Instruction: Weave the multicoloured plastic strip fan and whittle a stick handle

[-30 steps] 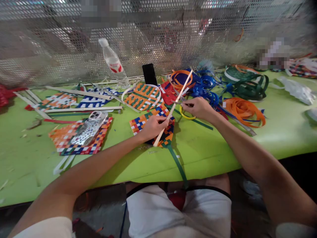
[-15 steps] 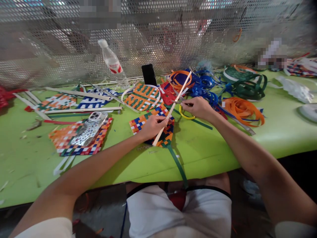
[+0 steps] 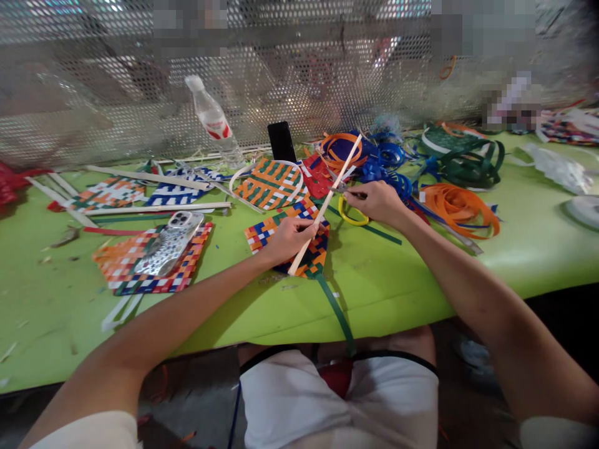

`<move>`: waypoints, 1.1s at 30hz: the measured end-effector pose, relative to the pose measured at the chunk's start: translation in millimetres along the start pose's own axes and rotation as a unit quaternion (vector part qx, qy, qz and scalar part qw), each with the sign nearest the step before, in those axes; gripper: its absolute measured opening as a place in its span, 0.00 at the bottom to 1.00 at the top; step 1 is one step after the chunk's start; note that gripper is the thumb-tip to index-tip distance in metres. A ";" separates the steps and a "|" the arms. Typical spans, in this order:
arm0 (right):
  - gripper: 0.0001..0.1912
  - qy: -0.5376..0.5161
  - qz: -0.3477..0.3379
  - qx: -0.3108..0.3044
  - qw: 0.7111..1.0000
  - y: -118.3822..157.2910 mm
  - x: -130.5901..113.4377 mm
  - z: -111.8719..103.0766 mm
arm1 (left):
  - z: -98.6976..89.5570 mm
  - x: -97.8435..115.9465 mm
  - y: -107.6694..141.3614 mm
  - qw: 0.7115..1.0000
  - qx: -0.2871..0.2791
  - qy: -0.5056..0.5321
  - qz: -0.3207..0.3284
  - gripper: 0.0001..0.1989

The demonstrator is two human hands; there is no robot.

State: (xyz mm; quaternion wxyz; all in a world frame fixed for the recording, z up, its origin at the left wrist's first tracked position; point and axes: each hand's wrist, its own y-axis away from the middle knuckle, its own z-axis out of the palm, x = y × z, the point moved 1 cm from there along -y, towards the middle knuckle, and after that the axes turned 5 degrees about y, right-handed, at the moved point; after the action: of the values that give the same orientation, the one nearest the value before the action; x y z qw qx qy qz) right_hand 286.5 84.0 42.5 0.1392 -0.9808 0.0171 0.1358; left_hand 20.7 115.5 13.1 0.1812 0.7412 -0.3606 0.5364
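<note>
My left hand [image 3: 292, 239] pinches a long pale wooden strip [image 3: 344, 169] and rests over a woven orange, blue and white piece [image 3: 319, 249]. The strip slants from low left to upper right across that piece. My right hand [image 3: 375, 201] is closed on scissors with a yellow handle [image 3: 354, 216], whose blades meet the strip around its middle. From the woven piece's lower corner a green strap [image 3: 336, 308] hangs over the table edge. Behind it lies an orange and green woven piece [image 3: 270, 183].
A patterned phone [image 3: 171, 243] lies on a woven piece at left. Further back stand a plastic bottle [image 3: 214, 120] and a dark phone [image 3: 281, 142] against the mesh. Orange coils [image 3: 461, 209] and green straps [image 3: 477, 163] lie at right on the green table [image 3: 402, 280].
My right hand and the scissors have shifted very slightly, with the yellow handle turned a little. My left hand and the wooden strip look nearly unchanged.
</note>
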 end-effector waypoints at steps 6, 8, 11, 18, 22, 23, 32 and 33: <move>0.24 -0.070 -0.038 -0.018 0.997 -1.0 6.1 1.7 | -0.5 1.0 0.3 1.000 -0.006 -0.019 0.008 0.23; 0.24 -0.104 -0.056 -0.032 0.992 -1.5 7.4 4.3 | -0.3 0.7 -0.3 1.000 -0.006 -0.023 0.009 0.22; 0.25 -0.131 -0.066 -0.042 0.988 -1.7 7.3 7.9 | 0.0 -0.5 -1.0 1.000 -0.005 -0.028 0.007 0.23; 0.23 -0.084 -0.030 -0.037 0.995 -2.3 4.0 6.5 | 0.1 2.8 -0.1 1.000 -0.010 -0.014 0.009 0.23; 0.24 -0.063 -0.021 -0.032 0.997 -2.8 1.7 2.6 | 1.2 3.8 -1.4 1.000 0.007 0.014 -0.019 0.22; 0.24 -0.061 -0.021 -0.031 0.997 -2.7 1.1 1.9 | 1.5 3.3 -1.9 0.999 0.013 0.020 -0.022 0.22; 0.23 -0.030 -0.010 -0.008 0.999 -3.6 5.0 1.3 | 1.4 -1.5 -3.4 0.999 0.018 0.045 -0.022 0.18; 0.24 -0.035 -0.015 -0.006 0.999 -3.4 5.7 2.3 | 1.0 -1.3 -3.1 0.999 0.017 0.044 -0.021 0.18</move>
State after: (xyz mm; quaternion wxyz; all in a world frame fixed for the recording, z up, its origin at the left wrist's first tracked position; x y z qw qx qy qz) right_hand 291.6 88.0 39.7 0.1353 -0.9765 -0.0030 0.1677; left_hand 23.5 117.4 11.9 0.1957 0.7272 -0.3276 0.5705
